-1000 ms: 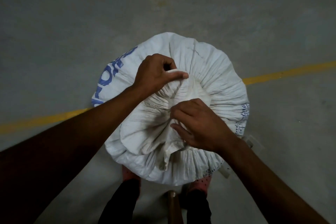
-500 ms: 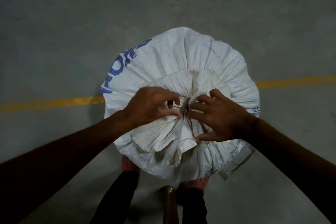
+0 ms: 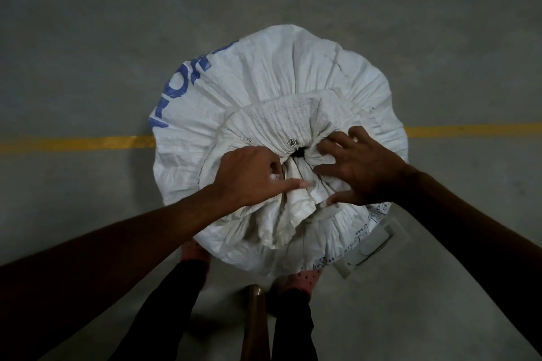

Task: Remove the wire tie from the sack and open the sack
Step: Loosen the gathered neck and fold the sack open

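A full white woven sack (image 3: 264,91) with blue lettering stands upright on the floor, seen from above. Its gathered mouth (image 3: 297,152) shows a small dark hole in the middle. My left hand (image 3: 249,176) rests on the folds left of the hole, forefinger stretched out to the right, the other fingers curled into the cloth. My right hand (image 3: 357,170) lies on the folds right of the hole with fingers spread, thumb pressed on the cloth. I cannot see a wire tie.
Bare grey concrete floor lies all around, crossed by a yellow painted line (image 3: 76,142). My legs and pink-socked feet (image 3: 302,278) stand against the sack's near side. A brown wooden handle (image 3: 256,322) sits between my legs. A flat pale object (image 3: 372,246) lies by the sack's right side.
My hands came down from the raised neck of the sack onto the flattened gathers. The right hand's fingers spread apart, and a small hole has appeared in the mouth.
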Motion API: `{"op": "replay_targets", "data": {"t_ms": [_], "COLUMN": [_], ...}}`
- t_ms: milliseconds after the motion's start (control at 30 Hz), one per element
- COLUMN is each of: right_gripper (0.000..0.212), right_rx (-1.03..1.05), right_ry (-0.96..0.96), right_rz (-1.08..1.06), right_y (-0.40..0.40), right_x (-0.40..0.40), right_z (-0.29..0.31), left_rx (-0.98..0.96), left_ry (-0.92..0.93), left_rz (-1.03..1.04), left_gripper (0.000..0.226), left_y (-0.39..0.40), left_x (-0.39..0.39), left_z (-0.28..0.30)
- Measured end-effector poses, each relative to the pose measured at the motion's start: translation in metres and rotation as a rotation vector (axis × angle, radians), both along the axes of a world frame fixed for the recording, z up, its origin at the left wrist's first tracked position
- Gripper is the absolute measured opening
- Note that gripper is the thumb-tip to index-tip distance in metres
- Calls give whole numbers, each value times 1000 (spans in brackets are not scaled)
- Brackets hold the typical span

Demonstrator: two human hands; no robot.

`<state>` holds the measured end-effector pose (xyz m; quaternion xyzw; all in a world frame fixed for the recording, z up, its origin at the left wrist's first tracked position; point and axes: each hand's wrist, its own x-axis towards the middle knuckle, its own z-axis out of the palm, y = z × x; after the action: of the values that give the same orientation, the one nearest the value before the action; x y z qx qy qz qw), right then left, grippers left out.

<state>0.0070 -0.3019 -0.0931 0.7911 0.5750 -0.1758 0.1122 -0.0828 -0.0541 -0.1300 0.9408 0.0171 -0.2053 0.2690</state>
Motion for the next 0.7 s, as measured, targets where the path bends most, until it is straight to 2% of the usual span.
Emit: {"op": "replay_targets", "data": {"t_ms": [133,267,333,400,567,700], "right_gripper": [65,68,71,76,82,84], "right_rx": [30,55,83,112,125,7], "right_ry": [27,48,57,74,51,-10], "right_rz": [-36,-75,-116,-161,-229,-199], "right_y": [-6,-14,-14,-11,0,11], "right_x": [-4,-5,-6,-9,-19,-21], "right_z": [-4,-2,1,4,6,-1], "left_rx": [-41,-228,-391,-476,-471,-455], "left_ry": [57,70,44,27,13,90], "left_rz": [150,144,30,-130,-401,-531], "left_gripper": [61,33,27,25,25,28], "left_y": [-26,-15,-2,14,44,51], "left_x": [6,4,-5,-14,-26,-30], "left_z": [-8,-12,-9,-4,15,22]}}
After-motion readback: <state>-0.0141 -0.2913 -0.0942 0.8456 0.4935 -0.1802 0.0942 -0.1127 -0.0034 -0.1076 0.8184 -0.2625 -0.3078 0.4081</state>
